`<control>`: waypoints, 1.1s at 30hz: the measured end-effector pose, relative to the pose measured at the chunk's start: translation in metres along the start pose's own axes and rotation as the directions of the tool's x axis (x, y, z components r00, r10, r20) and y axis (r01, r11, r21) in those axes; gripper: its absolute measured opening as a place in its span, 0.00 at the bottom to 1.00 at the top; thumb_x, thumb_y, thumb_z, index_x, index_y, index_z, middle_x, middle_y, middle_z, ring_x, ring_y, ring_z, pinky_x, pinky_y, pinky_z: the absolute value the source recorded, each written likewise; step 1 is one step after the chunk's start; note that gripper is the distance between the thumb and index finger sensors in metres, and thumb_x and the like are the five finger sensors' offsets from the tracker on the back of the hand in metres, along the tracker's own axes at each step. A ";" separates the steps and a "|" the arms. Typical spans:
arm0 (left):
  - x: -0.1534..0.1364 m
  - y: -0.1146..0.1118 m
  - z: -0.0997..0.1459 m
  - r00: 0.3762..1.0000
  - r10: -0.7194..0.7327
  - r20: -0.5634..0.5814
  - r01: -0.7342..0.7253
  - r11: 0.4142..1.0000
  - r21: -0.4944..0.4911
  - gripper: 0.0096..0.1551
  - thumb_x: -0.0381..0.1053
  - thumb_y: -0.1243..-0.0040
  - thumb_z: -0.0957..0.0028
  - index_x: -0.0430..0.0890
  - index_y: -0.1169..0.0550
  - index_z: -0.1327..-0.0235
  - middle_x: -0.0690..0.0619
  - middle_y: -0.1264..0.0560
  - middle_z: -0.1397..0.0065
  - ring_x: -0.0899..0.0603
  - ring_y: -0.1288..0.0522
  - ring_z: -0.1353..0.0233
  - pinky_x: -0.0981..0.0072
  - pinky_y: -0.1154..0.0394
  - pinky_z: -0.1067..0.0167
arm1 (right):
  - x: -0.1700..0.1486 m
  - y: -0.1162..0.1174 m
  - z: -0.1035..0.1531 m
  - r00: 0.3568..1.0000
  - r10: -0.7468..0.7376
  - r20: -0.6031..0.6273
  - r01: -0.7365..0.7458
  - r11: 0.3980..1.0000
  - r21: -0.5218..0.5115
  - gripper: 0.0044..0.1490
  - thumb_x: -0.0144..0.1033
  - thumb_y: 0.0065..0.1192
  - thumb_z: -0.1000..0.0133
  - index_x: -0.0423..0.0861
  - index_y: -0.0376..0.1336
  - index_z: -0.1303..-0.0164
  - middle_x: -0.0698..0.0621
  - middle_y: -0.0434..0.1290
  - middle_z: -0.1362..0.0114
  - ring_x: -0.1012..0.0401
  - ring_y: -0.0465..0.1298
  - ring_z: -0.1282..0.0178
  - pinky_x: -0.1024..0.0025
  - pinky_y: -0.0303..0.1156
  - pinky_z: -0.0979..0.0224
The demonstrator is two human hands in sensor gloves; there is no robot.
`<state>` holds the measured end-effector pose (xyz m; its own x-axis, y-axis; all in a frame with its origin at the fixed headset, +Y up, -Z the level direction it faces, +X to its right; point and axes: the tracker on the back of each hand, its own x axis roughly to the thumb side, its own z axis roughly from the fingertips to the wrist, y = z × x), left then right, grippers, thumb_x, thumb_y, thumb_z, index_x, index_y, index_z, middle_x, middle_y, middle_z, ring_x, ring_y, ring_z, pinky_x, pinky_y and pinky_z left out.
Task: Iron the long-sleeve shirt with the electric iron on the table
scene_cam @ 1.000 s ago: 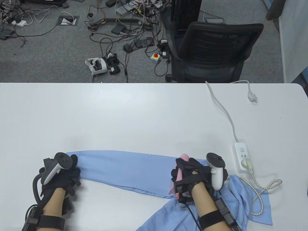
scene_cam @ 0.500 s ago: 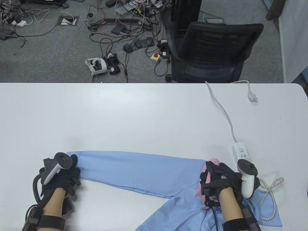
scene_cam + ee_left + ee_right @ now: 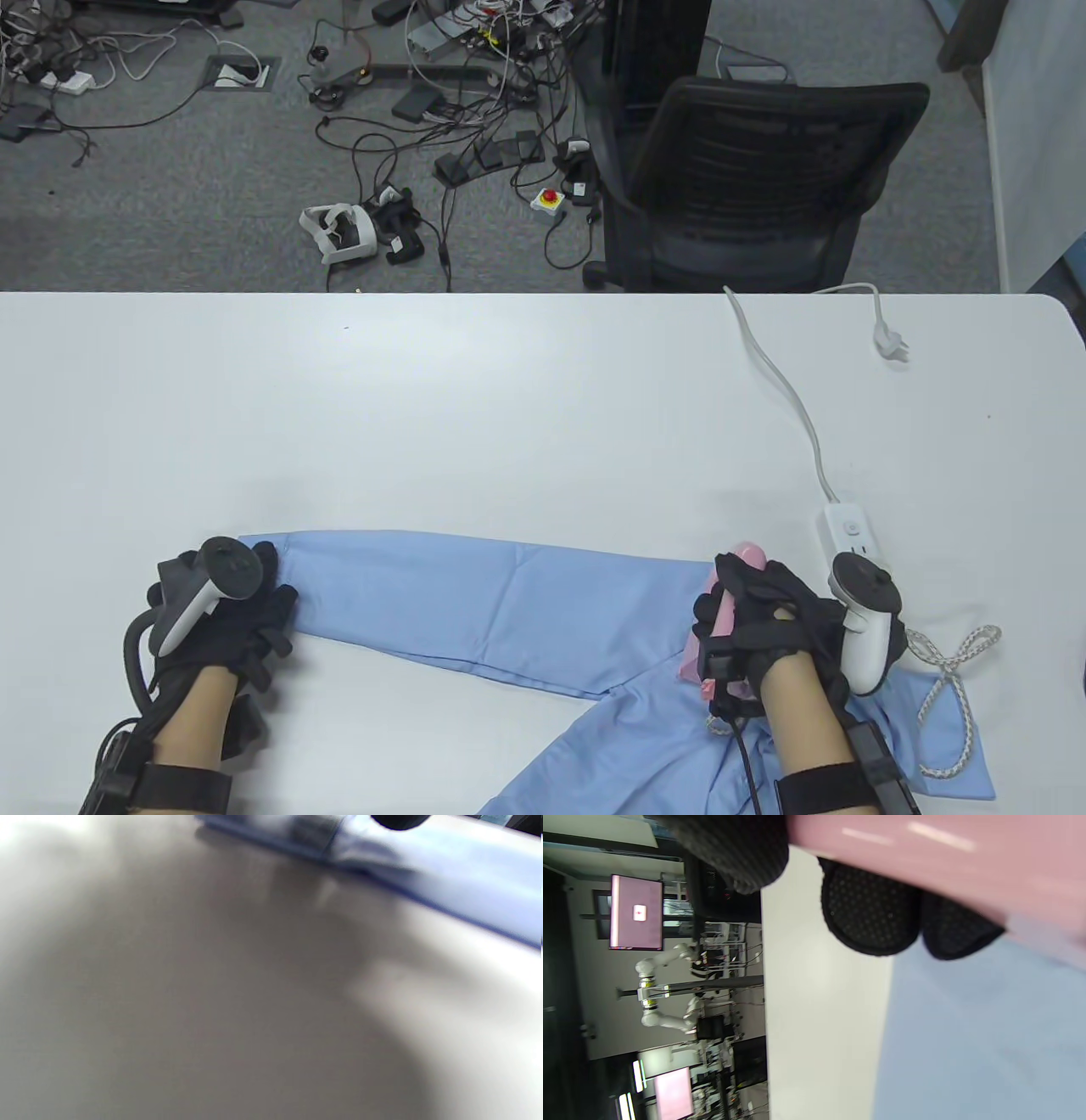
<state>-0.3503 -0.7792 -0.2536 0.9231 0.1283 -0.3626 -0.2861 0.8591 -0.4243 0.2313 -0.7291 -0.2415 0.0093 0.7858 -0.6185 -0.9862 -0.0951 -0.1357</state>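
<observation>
A light blue long-sleeve shirt (image 3: 509, 594) lies at the table's near edge, one sleeve stretched flat to the left and the body bunched at the bottom right. My left hand (image 3: 254, 607) rests with spread fingers on the cuff end; the left wrist view shows one black fingertip (image 3: 398, 820) on the blurred sleeve (image 3: 466, 878). My right hand (image 3: 747, 607) grips the handle of the pink iron (image 3: 751, 556), which sits on the shirt where the sleeve meets the body. In the right wrist view, gloved fingers (image 3: 869, 912) curl under the pink handle (image 3: 946, 853) above blue cloth (image 3: 988, 1035).
A white power strip (image 3: 848, 531) lies just right of the iron, its white cable (image 3: 789, 382) running to the far edge and ending in a loose plug (image 3: 891, 344). The iron's braided cord (image 3: 950, 671) loops over the shirt at right. A black office chair (image 3: 764, 170) stands behind the table (image 3: 509, 399).
My right hand slid the iron to the right along the sleeve to the shoulder area, then back slightly left and away from me. My left hand shifted a little to the right on the cuff.
</observation>
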 end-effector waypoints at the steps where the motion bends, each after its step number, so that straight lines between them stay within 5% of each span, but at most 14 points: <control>1: 0.003 0.003 0.004 1.000 0.014 0.028 -0.015 1.000 0.021 0.38 0.70 0.59 0.43 0.67 0.56 0.24 0.52 0.72 0.17 0.42 0.77 0.22 0.38 0.78 0.35 | 0.014 0.004 0.007 1.000 0.009 0.029 -0.009 1.000 -0.004 0.39 0.50 0.64 0.52 0.37 0.53 0.46 0.47 0.66 0.49 0.62 0.82 0.58 0.65 0.84 0.51; 7: 0.014 0.009 0.015 0.994 0.043 0.105 -0.050 0.997 0.063 0.37 0.69 0.59 0.43 0.67 0.56 0.24 0.53 0.72 0.17 0.42 0.77 0.22 0.38 0.78 0.34 | 0.071 0.028 0.021 0.962 0.145 0.232 -0.124 0.987 -0.106 0.22 0.49 0.73 0.59 0.52 0.63 0.62 0.58 0.72 0.57 0.61 0.81 0.53 0.60 0.79 0.40; 10: 0.014 0.008 0.015 0.991 0.059 0.117 -0.067 0.996 0.063 0.38 0.69 0.59 0.43 0.66 0.56 0.24 0.52 0.72 0.17 0.42 0.77 0.22 0.38 0.78 0.34 | 0.081 0.050 0.008 0.950 0.183 0.255 -0.168 0.983 -0.078 0.22 0.44 0.73 0.59 0.59 0.64 0.59 0.62 0.72 0.48 0.61 0.71 0.34 0.47 0.50 0.25; 12: 0.014 0.008 0.015 0.991 0.065 0.121 -0.072 0.996 0.052 0.38 0.69 0.59 0.43 0.66 0.56 0.24 0.52 0.72 0.17 0.42 0.77 0.22 0.38 0.78 0.34 | 0.082 0.059 -0.003 0.949 0.188 0.253 -0.184 0.982 -0.041 0.23 0.43 0.73 0.59 0.61 0.63 0.56 0.63 0.70 0.44 0.59 0.65 0.25 0.47 0.46 0.25; 20: 0.019 0.013 0.018 0.986 0.069 0.152 -0.081 0.994 0.074 0.38 0.69 0.59 0.43 0.66 0.56 0.24 0.53 0.72 0.17 0.42 0.77 0.22 0.38 0.78 0.34 | 0.074 0.087 -0.049 0.937 0.185 0.295 -0.181 0.983 -0.044 0.25 0.44 0.72 0.58 0.59 0.62 0.54 0.60 0.69 0.41 0.57 0.63 0.24 0.46 0.48 0.26; 33: 0.025 0.010 0.023 0.984 0.038 0.177 -0.053 0.995 0.083 0.39 0.70 0.59 0.43 0.66 0.56 0.24 0.53 0.72 0.17 0.42 0.77 0.22 0.38 0.78 0.34 | 0.051 0.094 -0.079 0.958 0.143 0.249 -0.143 0.990 -0.018 0.25 0.44 0.72 0.58 0.57 0.62 0.53 0.59 0.68 0.41 0.56 0.63 0.24 0.46 0.48 0.26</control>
<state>-0.3244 -0.7556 -0.2480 0.9424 0.2465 -0.2262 -0.3128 0.8891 -0.3343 0.1524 -0.7462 -0.3470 -0.1734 0.8910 -0.4195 -0.9741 -0.2178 -0.0599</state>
